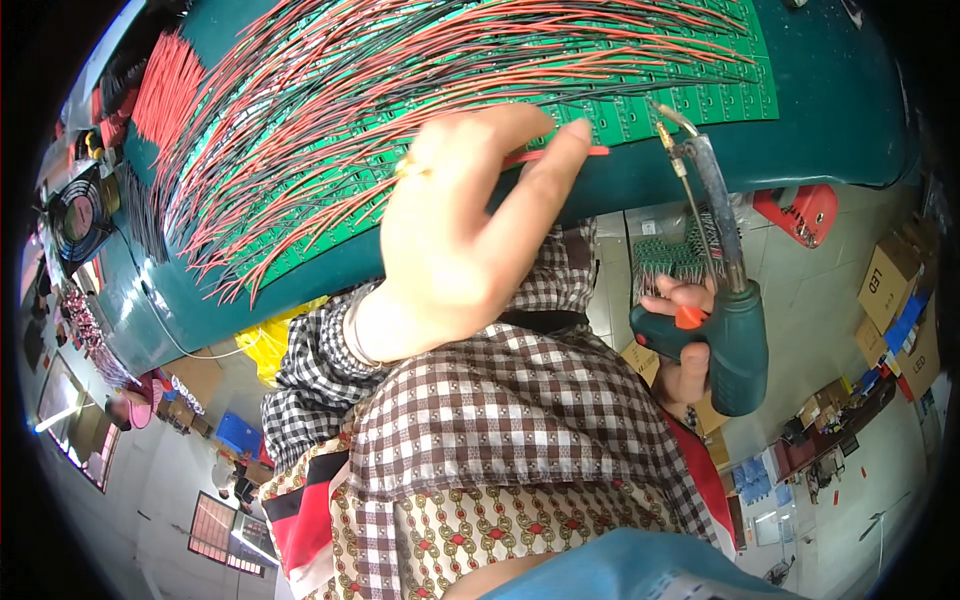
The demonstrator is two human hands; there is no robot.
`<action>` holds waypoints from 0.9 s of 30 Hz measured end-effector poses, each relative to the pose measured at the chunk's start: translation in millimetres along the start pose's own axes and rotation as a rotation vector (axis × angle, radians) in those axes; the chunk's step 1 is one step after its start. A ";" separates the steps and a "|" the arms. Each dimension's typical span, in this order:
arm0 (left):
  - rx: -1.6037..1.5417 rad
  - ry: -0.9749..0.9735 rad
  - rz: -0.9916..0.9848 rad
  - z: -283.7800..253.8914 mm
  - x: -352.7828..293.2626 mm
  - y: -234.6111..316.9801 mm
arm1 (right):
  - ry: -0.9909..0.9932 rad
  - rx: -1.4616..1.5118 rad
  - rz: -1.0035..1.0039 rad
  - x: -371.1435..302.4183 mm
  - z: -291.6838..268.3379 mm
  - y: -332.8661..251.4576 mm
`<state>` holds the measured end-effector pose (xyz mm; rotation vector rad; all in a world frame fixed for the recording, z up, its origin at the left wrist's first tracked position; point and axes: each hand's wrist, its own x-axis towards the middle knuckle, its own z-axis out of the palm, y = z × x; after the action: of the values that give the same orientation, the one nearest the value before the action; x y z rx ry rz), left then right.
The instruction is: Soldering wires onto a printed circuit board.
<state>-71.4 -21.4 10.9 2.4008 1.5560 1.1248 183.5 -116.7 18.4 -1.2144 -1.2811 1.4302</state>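
Left hand (445,235): fingers pinching a thin red insulated wire (598,151) at the near edge of flat green circuit boards (745,101), which lie on the dark green tabletop (845,110) beneath rows of red and black wires (400,80). Right hand (690,365): fingers wrapped around a dark green pistol-shaped soldering gun (742,350), its metal tip near the boards.
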 end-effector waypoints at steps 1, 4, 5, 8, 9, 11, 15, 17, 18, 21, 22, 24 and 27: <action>-0.029 -0.052 -0.049 -3.8 -0.9 0.0 | -0.007 -0.014 0.019 0.1 4.3 -3.5; 0.002 -0.103 -0.045 -3.1 -8.8 -9.8 | -0.008 -0.054 0.004 2.0 13.9 -4.7; 0.031 -0.117 -0.040 -2.7 -9.5 -10.6 | -0.002 -0.078 -0.028 2.8 15.3 -4.0; 0.023 -0.059 -0.043 -1.8 -11.3 -12.4 | -0.055 -0.070 0.040 -0.7 10.7 -6.7; 0.005 -0.040 -0.037 -1.1 -11.1 -12.9 | -0.054 -0.068 0.041 -0.7 12.6 -8.3; -0.019 -0.058 -0.062 -4.4 -8.4 -10.2 | -0.012 0.089 0.093 0.2 18.5 -11.9; -0.044 -0.066 -0.084 -5.4 -7.7 -10.3 | -0.023 0.096 0.060 1.9 19.6 -13.0; -0.042 -0.067 -0.088 -4.8 -7.5 -10.2 | -0.038 0.066 0.142 3.4 17.3 -17.7; -0.041 -0.066 -0.090 -4.3 -7.4 -9.9 | -0.038 0.065 0.143 3.6 17.0 -17.4; -0.048 -0.077 -0.090 -4.7 -6.1 -9.3 | -0.049 0.040 0.130 5.5 18.1 -16.8; -0.048 -0.077 -0.090 -3.1 -6.6 -10.3 | -0.032 0.026 0.126 6.5 19.8 -17.9; -0.020 -0.023 -0.034 2.7 -7.8 -12.3 | -0.015 0.010 0.122 7.0 19.2 -15.6; -0.022 -0.025 -0.038 4.1 -6.1 -9.8 | -0.005 0.031 0.049 5.4 16.6 -8.2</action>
<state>-77.7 -20.4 0.5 2.3517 1.5667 1.0950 166.1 -113.4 25.9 -1.2301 -1.2361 1.4836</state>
